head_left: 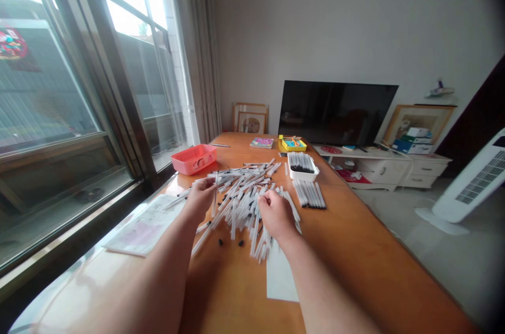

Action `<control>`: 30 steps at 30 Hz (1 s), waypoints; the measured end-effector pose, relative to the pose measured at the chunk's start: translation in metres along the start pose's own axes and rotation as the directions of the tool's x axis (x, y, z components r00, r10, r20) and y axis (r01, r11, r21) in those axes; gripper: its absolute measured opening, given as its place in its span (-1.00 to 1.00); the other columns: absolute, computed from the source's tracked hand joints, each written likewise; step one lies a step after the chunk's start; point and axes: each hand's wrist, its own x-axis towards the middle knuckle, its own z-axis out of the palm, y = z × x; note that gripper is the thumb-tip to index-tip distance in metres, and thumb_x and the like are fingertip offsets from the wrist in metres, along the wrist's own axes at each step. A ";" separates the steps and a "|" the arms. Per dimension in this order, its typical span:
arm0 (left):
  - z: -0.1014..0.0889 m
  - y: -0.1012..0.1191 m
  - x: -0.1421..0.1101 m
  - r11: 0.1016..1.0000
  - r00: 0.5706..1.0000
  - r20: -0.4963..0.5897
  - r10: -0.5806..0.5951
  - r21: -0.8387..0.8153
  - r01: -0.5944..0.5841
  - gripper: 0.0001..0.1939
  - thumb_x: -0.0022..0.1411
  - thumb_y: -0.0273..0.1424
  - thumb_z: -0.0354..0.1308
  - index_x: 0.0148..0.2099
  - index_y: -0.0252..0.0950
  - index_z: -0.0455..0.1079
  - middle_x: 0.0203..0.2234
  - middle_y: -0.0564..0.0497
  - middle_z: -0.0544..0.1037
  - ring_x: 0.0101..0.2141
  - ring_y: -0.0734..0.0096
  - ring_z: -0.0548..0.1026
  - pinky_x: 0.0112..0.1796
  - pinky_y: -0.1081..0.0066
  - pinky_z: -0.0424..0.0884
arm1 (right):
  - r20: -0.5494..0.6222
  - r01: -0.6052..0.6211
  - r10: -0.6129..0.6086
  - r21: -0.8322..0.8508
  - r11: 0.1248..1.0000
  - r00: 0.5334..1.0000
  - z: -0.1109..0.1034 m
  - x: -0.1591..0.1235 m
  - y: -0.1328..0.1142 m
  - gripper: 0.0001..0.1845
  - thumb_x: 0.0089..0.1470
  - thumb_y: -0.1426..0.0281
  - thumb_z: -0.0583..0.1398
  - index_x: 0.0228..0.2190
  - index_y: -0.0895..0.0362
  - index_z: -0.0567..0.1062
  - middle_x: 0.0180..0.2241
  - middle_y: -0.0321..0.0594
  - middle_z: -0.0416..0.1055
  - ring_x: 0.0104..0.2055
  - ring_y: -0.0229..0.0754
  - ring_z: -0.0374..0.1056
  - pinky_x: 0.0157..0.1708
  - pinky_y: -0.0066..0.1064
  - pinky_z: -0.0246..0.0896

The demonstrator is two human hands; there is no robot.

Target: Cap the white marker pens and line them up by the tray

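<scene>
My left hand (200, 197) pinches a thin translucent pen barrel (215, 194), held roughly upright over the left side of the pile. Thumb and fingers of my right hand (276, 213) are closed above the right side of the pile; whatever they hold, if anything, is too small to make out. Between and beyond both hands spreads a loose heap of white pen barrels (233, 221), some with dark refills or tips. Small black caps (241, 243) lie in front of it. To the right, a neat row of black-ended pens (310, 194) lies beside a white box (304, 176) holding more of them.
A red-pink plastic basket (194, 160) stands at the back left. Papers (138, 229) lie on the left, and a white sheet (281, 276) lies near my right forearm. Farther back are a booklet (261, 143) and a yellow box (294, 145). The wooden table's (379, 250) edge runs along the right.
</scene>
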 end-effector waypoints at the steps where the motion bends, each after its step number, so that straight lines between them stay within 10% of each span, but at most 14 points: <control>1: 0.003 0.005 -0.002 0.990 0.999 0.050 -0.018 -0.142 0.025 -0.78 0.01 -0.36 0.39 -0.25 -0.28 0.56 -0.37 0.00 0.57 -0.38 0.40 0.42 -0.31 0.42 0.27 | 0.005 0.005 -0.005 0.051 0.999 1.000 0.001 0.000 -0.001 -0.75 0.19 0.24 0.16 -0.48 0.08 0.44 -0.50 -0.30 0.46 -0.41 -0.20 0.31 -0.40 -0.41 0.02; 13: 0.030 0.041 -0.030 0.761 0.956 0.292 -0.020 -0.615 0.204 -0.78 0.08 -0.57 0.37 -0.17 -0.38 0.54 -0.41 0.00 0.55 -0.42 0.50 0.46 -0.36 0.50 0.36 | 0.586 -0.418 0.008 0.569 0.708 0.810 0.015 -0.022 -0.026 -0.59 0.28 0.08 0.11 -0.25 0.19 0.49 -0.40 -0.17 0.53 -0.53 -0.30 0.39 -0.60 -0.52 0.03; 25: 0.031 0.039 -0.039 0.775 0.923 0.382 -0.057 -0.566 0.282 -0.77 0.23 -0.45 0.34 -0.06 -0.36 0.53 -0.31 -0.08 0.61 -0.36 0.45 0.54 -0.29 0.47 0.45 | 0.638 -0.517 -0.012 0.635 0.574 0.770 0.007 -0.022 -0.030 -0.66 0.17 0.14 0.26 -0.31 0.19 0.45 -0.45 -0.21 0.51 -0.56 -0.37 0.33 -0.61 -0.57 -0.05; 30: 0.031 0.038 -0.039 0.787 0.915 0.399 -0.062 -0.544 0.291 -0.81 0.25 -0.44 0.32 -0.08 -0.36 0.51 -0.23 -0.17 0.63 -0.29 0.36 0.59 -0.27 0.44 0.49 | 0.617 -0.440 -0.022 0.584 0.682 0.786 0.007 -0.024 -0.035 -0.64 0.22 0.09 0.19 -0.30 0.16 0.44 -0.50 -0.27 0.47 -0.62 -0.37 0.24 -0.62 -0.53 -0.05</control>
